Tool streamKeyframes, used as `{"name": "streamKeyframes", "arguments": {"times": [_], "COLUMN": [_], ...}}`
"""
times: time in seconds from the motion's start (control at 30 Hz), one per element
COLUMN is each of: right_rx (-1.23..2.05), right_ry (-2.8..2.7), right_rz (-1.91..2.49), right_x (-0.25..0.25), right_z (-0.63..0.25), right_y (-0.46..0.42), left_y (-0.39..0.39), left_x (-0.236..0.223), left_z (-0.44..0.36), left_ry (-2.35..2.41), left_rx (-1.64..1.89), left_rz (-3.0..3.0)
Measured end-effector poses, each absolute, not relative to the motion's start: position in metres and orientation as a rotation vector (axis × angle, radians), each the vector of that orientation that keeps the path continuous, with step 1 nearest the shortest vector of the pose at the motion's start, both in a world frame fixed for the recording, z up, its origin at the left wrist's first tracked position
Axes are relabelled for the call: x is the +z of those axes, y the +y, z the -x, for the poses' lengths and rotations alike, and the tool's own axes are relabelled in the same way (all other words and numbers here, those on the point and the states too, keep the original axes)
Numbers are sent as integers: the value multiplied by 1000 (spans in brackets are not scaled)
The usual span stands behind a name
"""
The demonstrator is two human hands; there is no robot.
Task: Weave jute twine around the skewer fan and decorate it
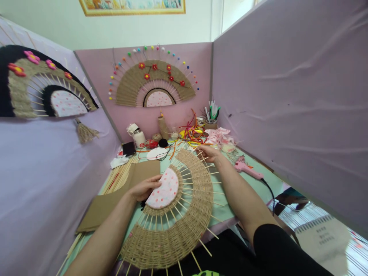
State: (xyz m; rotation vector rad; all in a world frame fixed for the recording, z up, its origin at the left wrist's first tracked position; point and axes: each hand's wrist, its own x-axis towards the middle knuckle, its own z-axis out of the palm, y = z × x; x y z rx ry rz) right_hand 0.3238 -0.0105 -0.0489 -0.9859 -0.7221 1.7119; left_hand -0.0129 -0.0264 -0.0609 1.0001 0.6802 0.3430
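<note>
A half-round woven fan (202,191) of twine on wooden sticks is tilted over the table's front edge. At its centre sits a white half-disc (166,189) with pink dots. My left hand (146,187) grips the fan by this half-disc, thumb and fingers on its straight side. Up at the far end of the woven band, my right hand (209,153) is closed around the sticks at the outer rim; part of its fingers is hidden. Bare stick ends poke out all around the outer edge.
Brown cardboard (115,203) and loose sticks (122,172) lie at the left. A pink glue gun (248,168) with its cord is at the right. Behind are a white bottle (138,136), a twine cone (163,128) and tangled coloured stems (192,132). Finished fans (158,73) hang on the partitions.
</note>
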Motion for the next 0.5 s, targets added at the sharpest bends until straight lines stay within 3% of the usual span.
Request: {"name": "streamKeyframes", "arguments": {"times": [0.5], "right_rx": [1737], "right_ry": [-845], "right_rz": [1193], "right_x": [-55], "right_z": [-305], "right_y": [-12], "left_y": [-28], "left_x": [-64], "left_z": [11], "left_ry": [643], "left_rx": [295], "left_rz": [-1000]}}
